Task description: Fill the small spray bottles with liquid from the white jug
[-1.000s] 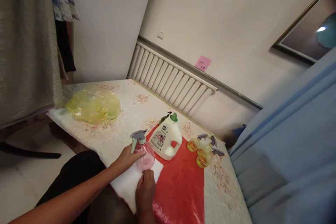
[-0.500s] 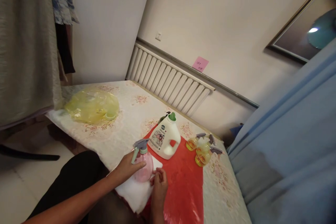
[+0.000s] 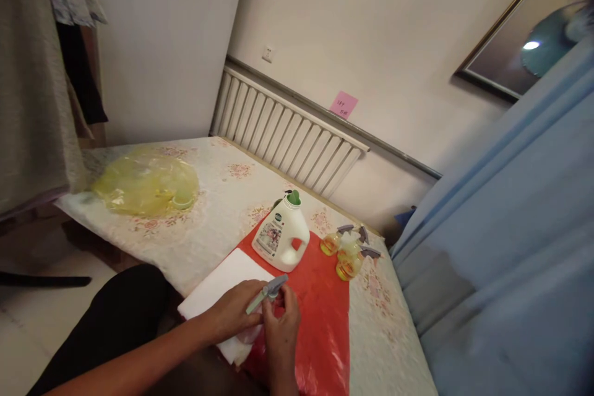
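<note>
My left hand [image 3: 237, 312] is wrapped round a pink spray bottle whose grey-and-green trigger head [image 3: 268, 292] sticks out above my fingers; the bottle body is mostly hidden. My right hand [image 3: 281, 322] is closed against the bottle just under the trigger head. Both hands rest over a white cloth [image 3: 218, 284] at the near edge of a red plastic sheet [image 3: 325, 303]. A white detergent jug with a green cap [image 3: 281, 239] stands just beyond the cloth.
Three small yellow spray bottles [image 3: 348, 253] lie at the red sheet's far right corner. A yellow plastic bag [image 3: 146, 182] lies at the table's far left. A radiator [image 3: 288, 136] runs along the wall; blue fabric [image 3: 501, 260] fills the right side.
The pink spray bottle has come down and toward me, tilted over. My right hand has moved from the cloth onto the bottle. The view has shifted right.
</note>
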Demonstrator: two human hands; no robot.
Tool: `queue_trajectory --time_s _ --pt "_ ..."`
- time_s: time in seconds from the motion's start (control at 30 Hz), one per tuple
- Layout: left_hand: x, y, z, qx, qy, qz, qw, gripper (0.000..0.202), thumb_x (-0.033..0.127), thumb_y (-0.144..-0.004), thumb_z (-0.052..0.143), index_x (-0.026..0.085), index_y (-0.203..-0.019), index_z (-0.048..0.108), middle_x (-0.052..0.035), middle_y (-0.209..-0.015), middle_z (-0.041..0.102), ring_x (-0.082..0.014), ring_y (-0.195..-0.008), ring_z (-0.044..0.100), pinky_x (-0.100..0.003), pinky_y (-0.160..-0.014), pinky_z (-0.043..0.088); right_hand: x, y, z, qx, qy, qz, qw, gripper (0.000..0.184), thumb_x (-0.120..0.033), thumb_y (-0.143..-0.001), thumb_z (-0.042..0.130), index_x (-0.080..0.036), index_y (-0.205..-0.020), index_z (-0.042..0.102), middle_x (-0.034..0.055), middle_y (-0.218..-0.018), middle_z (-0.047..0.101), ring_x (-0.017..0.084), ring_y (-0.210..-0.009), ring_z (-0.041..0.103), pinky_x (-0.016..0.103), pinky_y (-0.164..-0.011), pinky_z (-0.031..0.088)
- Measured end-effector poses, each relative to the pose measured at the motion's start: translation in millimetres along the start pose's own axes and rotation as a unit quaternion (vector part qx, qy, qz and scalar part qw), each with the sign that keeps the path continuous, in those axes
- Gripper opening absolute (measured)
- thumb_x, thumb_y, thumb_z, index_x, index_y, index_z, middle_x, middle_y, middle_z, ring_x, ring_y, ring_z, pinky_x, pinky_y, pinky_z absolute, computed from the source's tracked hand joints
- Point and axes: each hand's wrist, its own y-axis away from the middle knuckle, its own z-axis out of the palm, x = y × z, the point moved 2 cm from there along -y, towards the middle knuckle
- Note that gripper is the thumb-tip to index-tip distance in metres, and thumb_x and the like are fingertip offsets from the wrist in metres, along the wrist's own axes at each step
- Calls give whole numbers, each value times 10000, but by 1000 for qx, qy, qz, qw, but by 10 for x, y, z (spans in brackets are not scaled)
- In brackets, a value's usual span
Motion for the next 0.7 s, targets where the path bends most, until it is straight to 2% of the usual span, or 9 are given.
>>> queue_trajectory --time_s 0.17,0.43,0.57,0.7 --pt "0 -40 48 -13 -24 23 999 442 324 -858 607 271 -1296 593 -57 -1238 676 -266 -1123 605 -404 -1022 464 71 18 11 28 43 19 999 208 -219 -725 640 -183 -921 699 48 -821 696 217 -735 641 309 -691 512" --pt "-161 -69 118 -36 -27 20 999 547 275 -833 627 251 -1370 529 -87 -1366 613 -286 -1269 545 -446 -1106 417 111 38 38 66 54 37 996 129 -253 -725 635 -200 -840 660 25 -770 671 203 -694 613 294 -664 483" --pt "-155 -29 151 -3 -5 -17 1000 623 307 -829 623 222 -1423 456 -121 -1421 564 -299 -1299 528 -464 -1117 411 122 59 64 83 49 51 994 118 -284 -726 655 -206 -815 652 29 -761 673 205 -684 603 297 -653 469" --pt "-87 -15 207 38 11 -47 998 515 330 -798 641 201 -1283 525 -112 -1246 635 -284 -1152 605 -424 -1008 492 119 69 82 89 43 56 994 118 -303 -725 681 -212 -796 657 28 -747 671 214 -688 602 309 -669 466"
